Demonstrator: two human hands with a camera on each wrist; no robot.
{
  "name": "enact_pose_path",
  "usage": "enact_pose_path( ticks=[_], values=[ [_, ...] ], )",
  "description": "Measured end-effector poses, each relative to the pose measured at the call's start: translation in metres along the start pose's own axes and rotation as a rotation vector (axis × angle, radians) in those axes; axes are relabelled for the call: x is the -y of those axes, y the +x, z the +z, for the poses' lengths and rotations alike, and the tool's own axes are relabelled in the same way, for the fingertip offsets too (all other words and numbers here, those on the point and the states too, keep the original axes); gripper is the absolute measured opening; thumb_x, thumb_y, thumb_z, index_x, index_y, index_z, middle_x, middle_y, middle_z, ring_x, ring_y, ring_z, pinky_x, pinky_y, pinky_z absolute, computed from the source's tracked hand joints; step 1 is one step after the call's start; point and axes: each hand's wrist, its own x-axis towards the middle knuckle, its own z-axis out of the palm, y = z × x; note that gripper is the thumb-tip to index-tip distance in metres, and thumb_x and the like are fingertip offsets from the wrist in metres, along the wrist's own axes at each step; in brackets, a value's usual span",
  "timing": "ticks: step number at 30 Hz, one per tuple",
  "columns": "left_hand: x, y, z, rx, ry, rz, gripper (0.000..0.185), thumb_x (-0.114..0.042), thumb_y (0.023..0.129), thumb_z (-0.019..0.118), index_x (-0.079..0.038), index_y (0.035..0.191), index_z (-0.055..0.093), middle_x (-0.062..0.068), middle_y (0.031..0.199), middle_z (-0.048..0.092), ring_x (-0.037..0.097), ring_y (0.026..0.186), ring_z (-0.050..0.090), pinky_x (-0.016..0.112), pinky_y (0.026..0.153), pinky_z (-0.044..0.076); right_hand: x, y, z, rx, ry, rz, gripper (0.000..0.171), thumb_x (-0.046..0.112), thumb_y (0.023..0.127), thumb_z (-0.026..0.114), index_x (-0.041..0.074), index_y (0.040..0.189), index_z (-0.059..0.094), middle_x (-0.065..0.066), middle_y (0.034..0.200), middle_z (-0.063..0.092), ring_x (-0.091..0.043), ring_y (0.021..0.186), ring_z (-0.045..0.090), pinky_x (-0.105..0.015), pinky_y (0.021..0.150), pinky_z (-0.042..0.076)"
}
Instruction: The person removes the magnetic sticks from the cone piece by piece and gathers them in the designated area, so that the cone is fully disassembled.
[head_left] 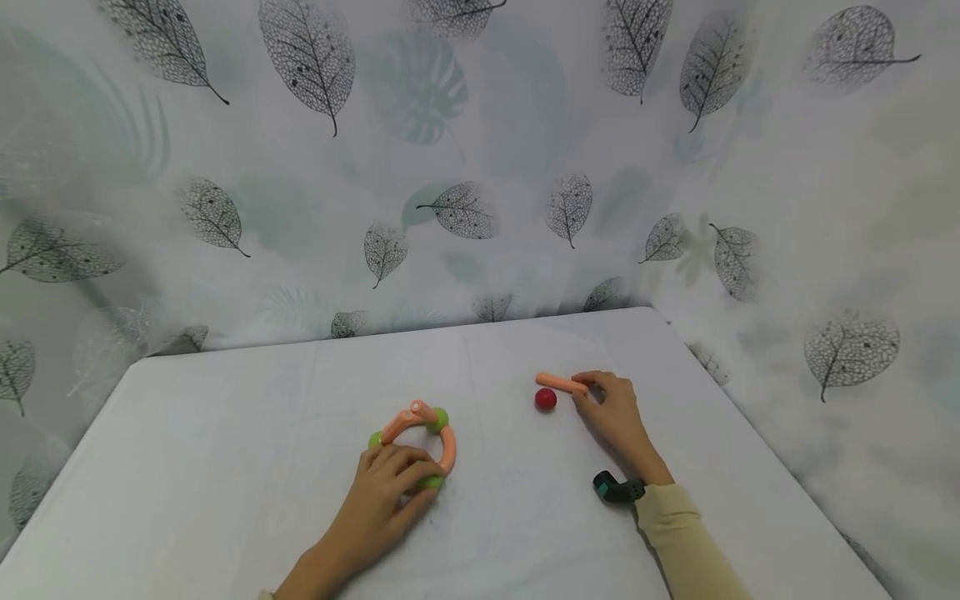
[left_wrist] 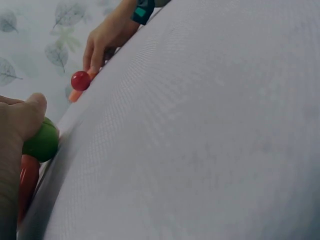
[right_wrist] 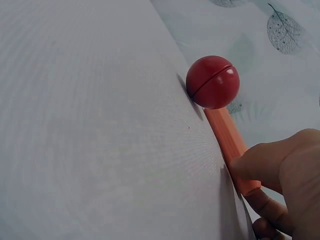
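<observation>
My right hand (head_left: 617, 417) pinches one end of an orange rod (head_left: 557, 382) between thumb and fingers, low over the white table. Just in front of that rod sits a red ball (head_left: 546, 400), with a seam around it in the right wrist view. My left hand (head_left: 390, 496) lies over the near side of a ring built from curved orange rods (head_left: 448, 450) and green balls (head_left: 437, 420), its fingers curled about a green ball (left_wrist: 42, 141). In the left wrist view the thumb touches that ball. Part of the ring is hidden under the hand.
A white cloth-covered table (head_left: 225, 467) spreads under both hands. Behind it and to the right hangs a leaf-printed curtain (head_left: 510, 150). A dark wrist device (head_left: 618, 488) is strapped on the right wrist.
</observation>
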Motion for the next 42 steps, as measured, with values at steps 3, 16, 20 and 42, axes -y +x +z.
enact_pose_path(
  ticks=[3, 16, 20, 42],
  values=[
    [0.0003, 0.0003, 0.0001, -0.004, 0.000, -0.001, 0.023, -0.026, 0.091, 0.079, -0.031, 0.111, 0.071, -0.015, 0.115, 0.065, 0.007, 0.113, 0.056, 0.039, 0.102, 0.031, 0.0009, -0.0006, -0.0005, 0.004, -0.005, 0.011, 0.034, 0.027, 0.100, 0.072, 0.005, 0.127, 0.070, -0.018, 0.126, 0.071, -0.039, 0.122, 0.052, -0.060, 0.104, 0.039],
    [-0.0004, 0.0012, -0.0025, -0.013, -0.005, -0.055, 0.024, -0.008, 0.086, 0.070, -0.025, 0.103, 0.068, -0.016, 0.109, 0.064, 0.010, 0.111, 0.057, 0.041, 0.104, 0.034, 0.0020, 0.0018, -0.0007, 0.023, -0.028, 0.060, 0.030, 0.027, 0.103, 0.067, 0.008, 0.124, 0.072, -0.016, 0.120, 0.069, -0.036, 0.118, 0.052, -0.058, 0.100, 0.037],
    [-0.0005, 0.0024, -0.0032, -0.035, -0.007, -0.055, 0.032, -0.001, 0.082, 0.064, -0.024, 0.103, 0.069, -0.015, 0.108, 0.064, 0.010, 0.109, 0.056, 0.042, 0.105, 0.034, 0.0023, 0.0035, -0.0011, 0.039, -0.045, 0.086, 0.029, 0.026, 0.104, 0.063, 0.009, 0.126, 0.071, -0.017, 0.127, 0.069, -0.036, 0.120, 0.051, -0.058, 0.101, 0.037],
    [-0.0012, 0.0032, -0.0019, -0.061, -0.017, -0.116, 0.038, 0.010, 0.092, 0.058, -0.024, 0.104, 0.073, -0.013, 0.110, 0.066, 0.015, 0.118, 0.057, 0.041, 0.100, 0.039, 0.0048, 0.0016, -0.0033, -0.003, 0.028, 0.066, 0.022, 0.018, 0.105, 0.060, 0.009, 0.120, 0.074, -0.014, 0.121, 0.073, -0.031, 0.113, 0.059, -0.047, 0.098, 0.043]
  ],
)
